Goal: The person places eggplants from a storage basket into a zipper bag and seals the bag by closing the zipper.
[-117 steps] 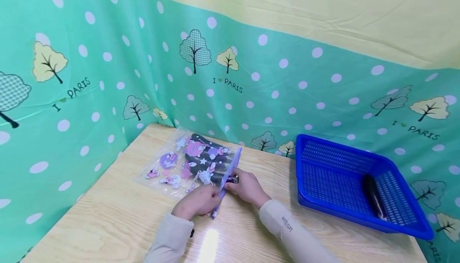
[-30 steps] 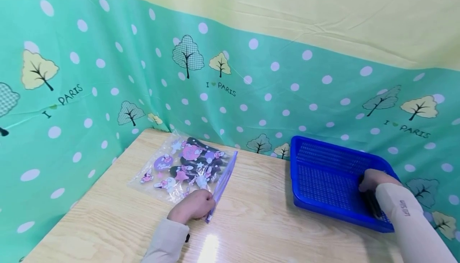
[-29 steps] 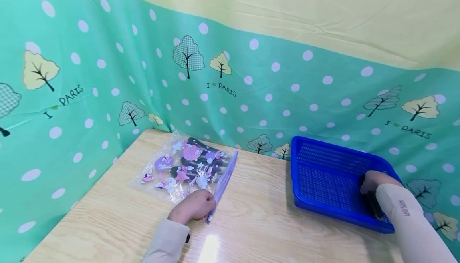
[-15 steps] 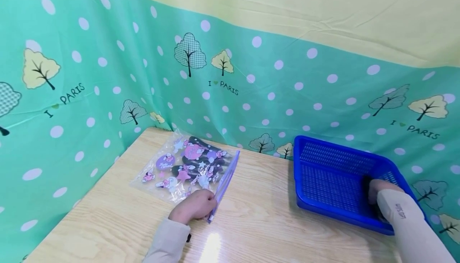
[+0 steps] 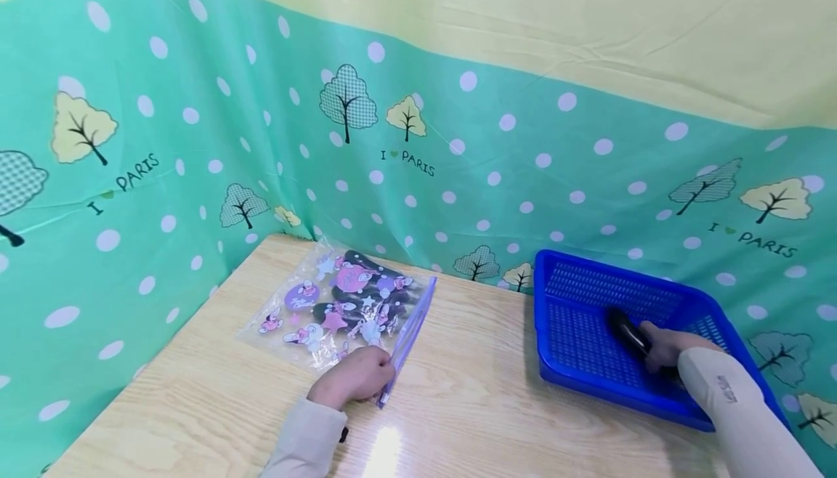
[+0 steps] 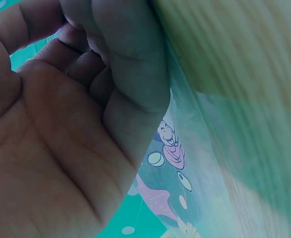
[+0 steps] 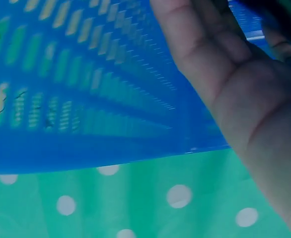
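My left hand (image 5: 356, 378) pinches the lower corner of a clear zip bag (image 5: 277, 336) beside its purple zip strip (image 5: 418, 318). The bag lies flat on the table, printed with pink and purple cartoon figures. Dark, long eggplants (image 5: 340, 312) show through its plastic. Inside the blue basket, my right hand (image 5: 670, 347) grips a glossy dark eggplant (image 5: 628, 334), its far end sticking out past the fingers. The right wrist view catches only a dark piece of that eggplant (image 7: 284, 17) at the top corner. The left wrist view shows curled fingers (image 6: 130, 54) against the plastic.
The blue perforated basket (image 5: 608, 395) stands at the right of the wooden table (image 5: 477, 391), close to the fabric backdrop (image 5: 445, 209). That backdrop, green with white dots and printed trees, rises behind and to the left. A light glare lies near the front.
The right hand has moved from the bag's mouth to the basket and taken hold of the eggplant, which has shifted left from the basket's right side. The left hand stays at the bag.
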Demonstrator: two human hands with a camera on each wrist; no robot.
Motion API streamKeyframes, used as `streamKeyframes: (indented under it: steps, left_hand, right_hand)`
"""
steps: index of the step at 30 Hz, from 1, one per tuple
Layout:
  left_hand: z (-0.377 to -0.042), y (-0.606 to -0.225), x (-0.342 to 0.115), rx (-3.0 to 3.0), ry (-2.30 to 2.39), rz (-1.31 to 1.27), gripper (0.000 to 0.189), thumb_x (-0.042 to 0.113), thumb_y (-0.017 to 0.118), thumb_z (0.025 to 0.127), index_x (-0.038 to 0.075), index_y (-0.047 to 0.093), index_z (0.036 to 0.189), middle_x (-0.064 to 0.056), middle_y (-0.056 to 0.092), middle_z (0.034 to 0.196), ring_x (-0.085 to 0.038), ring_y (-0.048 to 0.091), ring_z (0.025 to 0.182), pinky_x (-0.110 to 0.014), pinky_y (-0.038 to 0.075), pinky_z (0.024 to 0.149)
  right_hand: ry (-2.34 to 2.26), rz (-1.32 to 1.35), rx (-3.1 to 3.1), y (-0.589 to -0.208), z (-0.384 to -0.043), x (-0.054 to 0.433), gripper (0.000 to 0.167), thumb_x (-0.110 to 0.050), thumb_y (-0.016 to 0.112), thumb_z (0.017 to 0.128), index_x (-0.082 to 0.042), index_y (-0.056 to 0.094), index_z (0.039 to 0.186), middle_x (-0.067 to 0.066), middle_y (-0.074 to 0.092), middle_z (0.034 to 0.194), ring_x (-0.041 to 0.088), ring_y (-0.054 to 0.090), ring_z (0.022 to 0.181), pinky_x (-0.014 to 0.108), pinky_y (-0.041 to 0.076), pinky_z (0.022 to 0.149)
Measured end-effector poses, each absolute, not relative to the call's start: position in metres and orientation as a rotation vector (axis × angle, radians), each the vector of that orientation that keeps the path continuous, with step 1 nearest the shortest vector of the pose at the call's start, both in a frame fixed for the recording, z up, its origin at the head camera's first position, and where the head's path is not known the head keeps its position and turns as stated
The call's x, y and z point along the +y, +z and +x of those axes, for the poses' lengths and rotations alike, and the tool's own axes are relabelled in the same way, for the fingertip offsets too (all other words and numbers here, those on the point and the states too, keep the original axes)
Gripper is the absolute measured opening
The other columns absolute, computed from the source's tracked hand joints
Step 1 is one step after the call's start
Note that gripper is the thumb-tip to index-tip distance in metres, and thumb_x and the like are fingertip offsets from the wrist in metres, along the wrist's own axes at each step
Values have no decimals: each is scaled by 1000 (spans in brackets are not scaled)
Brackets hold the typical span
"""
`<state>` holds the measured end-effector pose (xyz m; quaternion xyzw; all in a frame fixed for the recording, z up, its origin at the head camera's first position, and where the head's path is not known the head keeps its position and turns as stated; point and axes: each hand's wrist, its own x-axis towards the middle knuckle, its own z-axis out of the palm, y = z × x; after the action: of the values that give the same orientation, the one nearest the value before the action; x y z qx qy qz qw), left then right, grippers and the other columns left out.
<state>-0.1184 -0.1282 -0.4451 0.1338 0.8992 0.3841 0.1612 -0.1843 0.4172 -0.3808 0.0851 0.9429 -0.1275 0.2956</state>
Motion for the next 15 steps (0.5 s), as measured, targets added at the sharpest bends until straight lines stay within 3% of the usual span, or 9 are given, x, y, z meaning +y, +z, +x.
streamKeyframes:
  steps: [4, 7, 13, 15]
  left_hand:
    - [-119, -445, -129, 2578, 1089, 394, 26, 15, 53, 94, 14, 55, 69, 4, 50, 57, -10, 45, 47, -26, 39, 44]
    - [-119, -445, -128, 2578, 1091, 399, 26, 14, 53, 94, 14, 55, 68, 4, 50, 58, -10, 45, 47, -26, 39, 44]
    - [-120, -446, -127, 2577, 1089, 406, 25, 14, 53, 94, 14, 55, 68, 3, 50, 59, -10, 45, 48, -27, 40, 45]
    - [-120, -446, -127, 2574, 1094, 403, 25, 14, 53, 94, 14, 55, 68, 3, 50, 58, -10, 45, 48, -27, 40, 45]
  right_hand:
    - [-469, 106, 2490, -381, -197, 404, 84, 3, 63, 81, 5, 16, 151, 46, 35, 126, 42, 56, 87, 44, 51, 71]
    - [-520, 21, 2503, -379, -203, 390, 76, 9, 58, 81, 5, 25, 149, 34, 42, 114, 26, 52, 70, 30, 44, 57]
    - [-566, -78, 2516, -377, -211, 373, 69, 4, 63, 84, 7, 35, 148, 36, 44, 125, 42, 51, 96, 41, 48, 68]
    - [-600, -101, 2505, -377, -212, 369, 68, -1, 65, 88, 8, 34, 148, 33, 48, 121, 40, 53, 95, 42, 49, 67]
